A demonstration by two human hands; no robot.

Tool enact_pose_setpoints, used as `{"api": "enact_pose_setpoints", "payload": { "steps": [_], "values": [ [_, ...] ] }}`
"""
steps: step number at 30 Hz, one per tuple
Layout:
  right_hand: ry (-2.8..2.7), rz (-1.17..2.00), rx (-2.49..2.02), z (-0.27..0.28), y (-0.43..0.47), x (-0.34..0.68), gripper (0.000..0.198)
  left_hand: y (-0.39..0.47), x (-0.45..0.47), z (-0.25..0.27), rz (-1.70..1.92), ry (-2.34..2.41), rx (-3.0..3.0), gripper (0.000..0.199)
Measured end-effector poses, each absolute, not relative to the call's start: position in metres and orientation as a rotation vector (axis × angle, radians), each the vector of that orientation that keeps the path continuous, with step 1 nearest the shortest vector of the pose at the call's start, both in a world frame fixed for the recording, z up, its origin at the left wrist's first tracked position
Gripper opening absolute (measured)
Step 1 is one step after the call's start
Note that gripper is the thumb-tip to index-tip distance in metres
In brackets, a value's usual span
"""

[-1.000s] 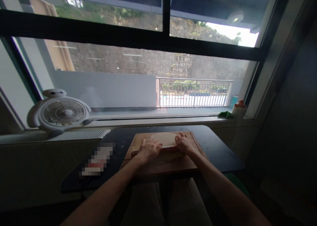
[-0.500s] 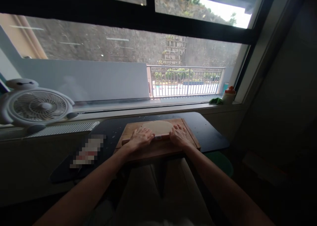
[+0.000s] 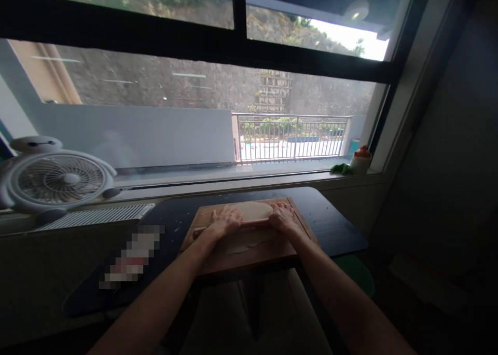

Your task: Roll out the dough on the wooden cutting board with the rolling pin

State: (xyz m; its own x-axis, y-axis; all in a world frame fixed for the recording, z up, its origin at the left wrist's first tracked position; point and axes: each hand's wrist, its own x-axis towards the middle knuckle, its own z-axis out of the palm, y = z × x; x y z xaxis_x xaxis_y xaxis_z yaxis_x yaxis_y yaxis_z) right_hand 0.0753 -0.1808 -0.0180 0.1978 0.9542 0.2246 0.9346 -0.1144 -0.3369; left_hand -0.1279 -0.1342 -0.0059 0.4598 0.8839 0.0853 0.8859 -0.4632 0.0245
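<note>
A sheet of pale dough [image 3: 252, 209] lies on a wooden board [image 3: 221, 264], with its ragged near edge showing on my side of the rolling pin. Across the dough runs the wooden rolling pin [image 3: 252, 223], its left handle sticking out past my left hand. My left hand [image 3: 227, 219] presses on the left part of the pin, fingers bent over it. On the right part, my right hand [image 3: 282, 216] bears down in the same way, fingers curled over the far side. The palms hide the parts of the pin beneath them.
The board stands on a dark table [image 3: 334, 230] below a window. A white fan [image 3: 62, 178] is at the left, near a blurred-out object [image 3: 132, 256]. A bottle [image 3: 361, 160] and a green cloth [image 3: 340, 168] sit on the sill. A green stool [image 3: 356, 274] is at the right.
The pin now lies farther from the board's near edge, and a strip of dough shows on the near side. Both hands moved away from me with it. The view has tilted up a little.
</note>
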Motion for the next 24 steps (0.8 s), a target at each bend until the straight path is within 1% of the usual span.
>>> {"api": "enact_pose_setpoints", "payload": {
  "steps": [6, 10, 14, 20, 24],
  "values": [
    [-1.682, -0.078, -2.053, -0.035, -0.228, 0.068, 0.042, -0.183, -0.142, -0.009, -0.149, -1.483, -2.691, 0.041],
    [-1.677, -0.104, -2.063, -0.038, -0.254, 0.067, 0.041, -0.206, -0.147, -0.006, -0.15, -1.423, -2.71, 0.044],
    [-1.727, -0.063, -2.084, -0.027, -0.242, 0.072, 0.041, -0.19, -0.138, -0.002, -0.115, -1.46, -2.707, 0.039],
    [-1.809, 0.046, -2.13, -0.01, -0.2, 0.076, 0.036, -0.149, -0.121, 0.007, -0.089, -1.637, -2.647, 0.039],
    [-1.821, -0.006, -2.087, -0.014, -0.212, 0.076, 0.041, -0.16, -0.122, 0.004, -0.148, -1.629, -2.615, 0.043]
  ]
}}
